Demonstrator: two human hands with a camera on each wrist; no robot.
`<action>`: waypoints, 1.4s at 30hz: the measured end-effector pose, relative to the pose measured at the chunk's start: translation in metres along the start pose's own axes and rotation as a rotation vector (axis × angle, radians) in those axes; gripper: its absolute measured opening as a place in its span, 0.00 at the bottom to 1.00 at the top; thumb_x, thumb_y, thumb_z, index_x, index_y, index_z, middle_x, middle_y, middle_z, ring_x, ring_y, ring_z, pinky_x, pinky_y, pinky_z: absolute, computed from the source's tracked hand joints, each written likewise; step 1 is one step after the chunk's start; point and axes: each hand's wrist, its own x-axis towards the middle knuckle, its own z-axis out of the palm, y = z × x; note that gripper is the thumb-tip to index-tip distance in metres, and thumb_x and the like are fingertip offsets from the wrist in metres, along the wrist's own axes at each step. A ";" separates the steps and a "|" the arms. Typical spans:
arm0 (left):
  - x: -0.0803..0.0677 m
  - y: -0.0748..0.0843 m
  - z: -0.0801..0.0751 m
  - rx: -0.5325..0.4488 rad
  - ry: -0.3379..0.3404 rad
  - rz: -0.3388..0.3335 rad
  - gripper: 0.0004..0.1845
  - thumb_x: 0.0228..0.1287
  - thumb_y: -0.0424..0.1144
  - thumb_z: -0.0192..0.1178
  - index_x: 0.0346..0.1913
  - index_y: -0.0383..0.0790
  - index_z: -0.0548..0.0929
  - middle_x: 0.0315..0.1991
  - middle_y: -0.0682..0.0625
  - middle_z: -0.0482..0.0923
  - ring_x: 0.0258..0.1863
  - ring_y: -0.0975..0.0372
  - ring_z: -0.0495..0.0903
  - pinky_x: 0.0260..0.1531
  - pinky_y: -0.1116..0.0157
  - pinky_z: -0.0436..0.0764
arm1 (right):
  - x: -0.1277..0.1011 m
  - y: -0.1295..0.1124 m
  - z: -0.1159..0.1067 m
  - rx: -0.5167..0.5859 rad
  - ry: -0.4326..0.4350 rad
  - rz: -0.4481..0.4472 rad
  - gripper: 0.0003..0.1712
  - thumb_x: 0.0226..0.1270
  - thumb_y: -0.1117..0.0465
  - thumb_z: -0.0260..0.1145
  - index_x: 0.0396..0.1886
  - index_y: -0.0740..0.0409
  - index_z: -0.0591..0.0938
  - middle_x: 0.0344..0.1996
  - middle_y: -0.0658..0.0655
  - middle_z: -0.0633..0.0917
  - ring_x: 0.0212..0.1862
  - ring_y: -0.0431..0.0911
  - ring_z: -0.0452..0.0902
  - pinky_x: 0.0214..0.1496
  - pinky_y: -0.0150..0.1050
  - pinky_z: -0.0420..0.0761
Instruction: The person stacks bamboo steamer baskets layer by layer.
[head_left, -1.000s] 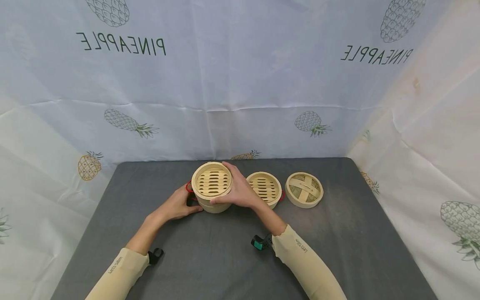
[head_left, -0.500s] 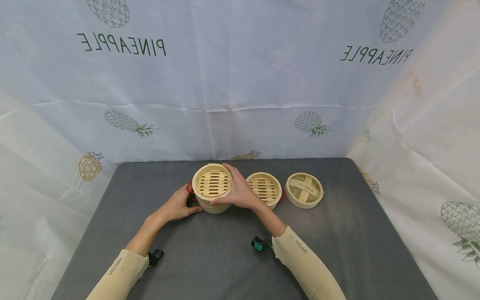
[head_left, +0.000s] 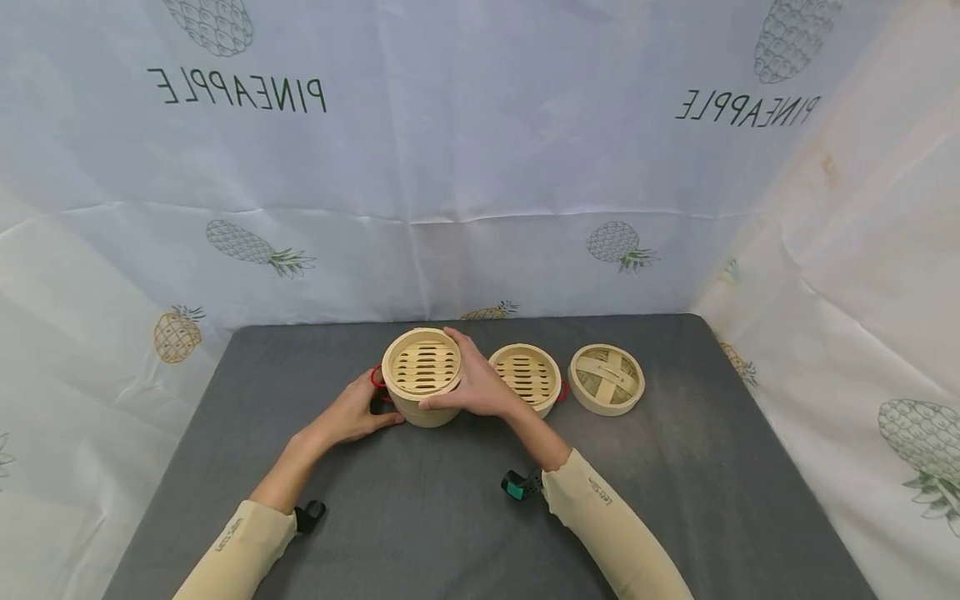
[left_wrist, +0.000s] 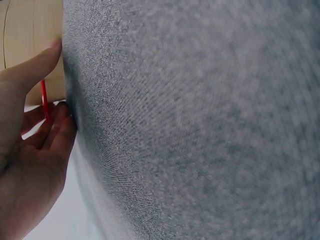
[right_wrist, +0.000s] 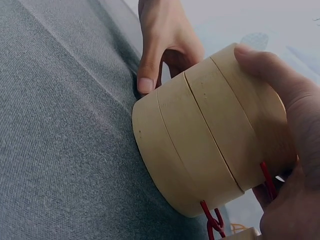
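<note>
Two round bamboo steamer baskets stand stacked at the table's back, left of centre. My right hand (head_left: 480, 379) grips the upper steamer basket (head_left: 426, 367) from its right side, thumb at the near wall and fingers round the back. Low on the left, my left hand (head_left: 356, 410) holds the lower steamer basket (head_left: 427, 414), its thumb pressed to the wall in the right wrist view. The upper rim sits flush on the lower basket (right_wrist: 175, 150) there, along a thin dark seam. A red loop handle (left_wrist: 44, 97) shows between my left thumb and fingers.
Just right of the stack is a third steamer basket (head_left: 527, 375) with a slatted floor and a red loop, partly behind my right hand. Farther right lies a woven bamboo lid (head_left: 606, 380). A pineapple-print curtain (head_left: 450, 167) hangs behind the grey table (head_left: 420, 517).
The upper basket has settled very slightly lower since one second ago. Both hands keep their hold, and the third basket and lid stay put.
</note>
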 end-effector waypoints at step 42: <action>-0.003 -0.028 0.012 0.105 -0.006 -0.027 0.46 0.59 0.57 0.82 0.76 0.43 0.75 0.62 0.41 0.83 0.59 0.48 0.84 0.58 0.43 0.84 | -0.013 0.001 -0.019 -0.067 -0.039 0.005 0.82 0.46 0.20 0.81 0.91 0.38 0.45 0.88 0.59 0.54 0.88 0.60 0.56 0.84 0.67 0.66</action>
